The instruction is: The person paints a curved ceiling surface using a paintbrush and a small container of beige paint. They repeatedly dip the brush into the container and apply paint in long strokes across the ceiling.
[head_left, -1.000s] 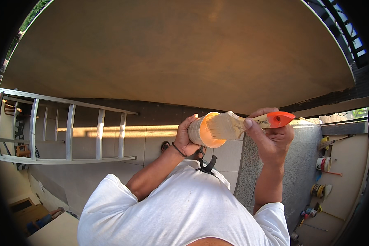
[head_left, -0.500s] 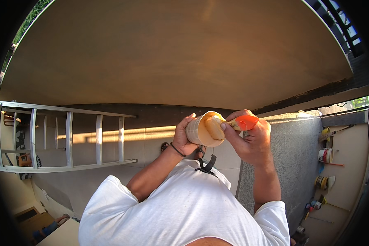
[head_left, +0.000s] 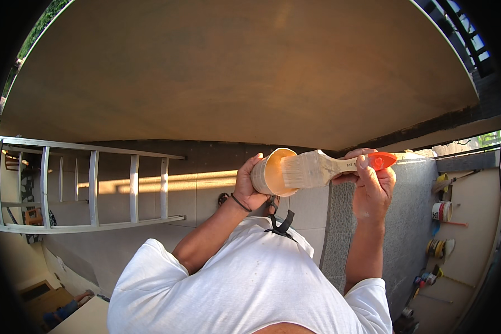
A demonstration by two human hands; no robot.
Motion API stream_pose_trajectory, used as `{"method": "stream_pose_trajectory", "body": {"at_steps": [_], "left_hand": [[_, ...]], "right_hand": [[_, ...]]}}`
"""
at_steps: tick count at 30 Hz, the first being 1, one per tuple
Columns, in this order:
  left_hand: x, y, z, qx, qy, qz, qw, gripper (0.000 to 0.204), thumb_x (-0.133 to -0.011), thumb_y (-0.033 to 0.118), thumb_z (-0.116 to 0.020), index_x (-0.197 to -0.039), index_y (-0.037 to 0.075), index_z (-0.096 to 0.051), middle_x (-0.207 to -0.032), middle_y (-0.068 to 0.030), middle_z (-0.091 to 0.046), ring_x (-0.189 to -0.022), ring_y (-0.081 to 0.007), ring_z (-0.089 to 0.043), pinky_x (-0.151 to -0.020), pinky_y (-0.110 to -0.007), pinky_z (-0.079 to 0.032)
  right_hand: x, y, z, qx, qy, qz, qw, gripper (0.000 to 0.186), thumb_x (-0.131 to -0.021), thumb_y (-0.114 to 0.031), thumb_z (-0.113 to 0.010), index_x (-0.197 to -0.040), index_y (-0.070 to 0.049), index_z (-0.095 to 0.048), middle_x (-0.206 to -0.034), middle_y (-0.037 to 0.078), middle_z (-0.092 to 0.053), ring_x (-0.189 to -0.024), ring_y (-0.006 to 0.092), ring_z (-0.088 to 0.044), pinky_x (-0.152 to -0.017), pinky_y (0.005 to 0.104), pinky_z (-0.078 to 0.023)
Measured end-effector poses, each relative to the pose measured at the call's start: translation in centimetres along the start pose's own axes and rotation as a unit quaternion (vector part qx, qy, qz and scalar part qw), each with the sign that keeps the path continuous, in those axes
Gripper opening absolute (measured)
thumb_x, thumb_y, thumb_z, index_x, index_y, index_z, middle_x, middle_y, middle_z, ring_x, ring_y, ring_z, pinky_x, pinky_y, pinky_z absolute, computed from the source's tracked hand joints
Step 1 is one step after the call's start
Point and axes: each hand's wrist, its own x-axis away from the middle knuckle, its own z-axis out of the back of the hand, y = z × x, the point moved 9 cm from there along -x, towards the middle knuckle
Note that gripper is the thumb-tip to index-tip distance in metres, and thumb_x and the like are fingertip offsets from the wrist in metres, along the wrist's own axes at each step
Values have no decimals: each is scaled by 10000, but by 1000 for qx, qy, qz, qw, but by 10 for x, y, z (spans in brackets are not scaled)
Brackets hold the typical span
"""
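Note:
My left hand (head_left: 249, 182) wraps round a plastic tub (head_left: 274, 172) with cream paint coating its inside. My right hand (head_left: 372, 189) grips a wide paintbrush (head_left: 325, 167) by its pale wooden handle, which ends in orange-red. The brush lies roughly sideways, its paint-coated bristles (head_left: 292, 170) at the tub's mouth. Both hands are raised over my white shirt, in front of a broad beige surface (head_left: 239, 67).
An aluminium ladder (head_left: 94, 189) spans the left. Tiled floor (head_left: 189, 200) and rough grey paving (head_left: 395, 217) lie beyond my arms. Buckets (head_left: 442, 210), tape rolls (head_left: 437, 247) and tools line the right. A person's legs (head_left: 72, 306) show at lower left.
Half a second ago the brush was deep in the tub, handle toward me; now my right hand has drawn it rightward and turned it sideways, bristles at the rim.

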Motion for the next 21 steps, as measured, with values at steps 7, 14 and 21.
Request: {"method": "stream_pose_trajectory", "body": {"at_steps": [7, 14, 21], "left_hand": [[-7, 0, 5, 11, -35, 4, 999, 472, -1008, 451, -563, -1291, 89, -670, -1303, -114, -691, -1212, -308, -651, -1055, -561, -504], [-12, -4, -1, 1, -31, 6, 1000, 481, -1005, 448, -570, -1301, 81, -662, -1303, -120, -693, -1212, -311, -657, -1055, -551, -511], [-20, -10, 8, -2, -45, 26, 999, 514, -995, 455, -576, -1346, 86, -645, -1360, -132, -666, -1262, -329, -632, -1086, -577, -492]], "right_hand": [[0, -8, 26, 10, 8, -39, 999, 148, -885, -45, -748, -1002, 23, -686, -889, 145, -729, -708, 196, -761, -540, 277, -647], [-1, -1, 67, 81, -33, -119, 989, 195, -800, 4, -798, -972, 57, -723, -779, 141, -725, -602, 156, -709, -490, 260, -584], [-1, -12, 65, 158, -85, -134, 975, 265, -746, 48, -820, -997, 74, -740, -783, 133, -726, -581, 132, -658, -503, 254, -543]]}}
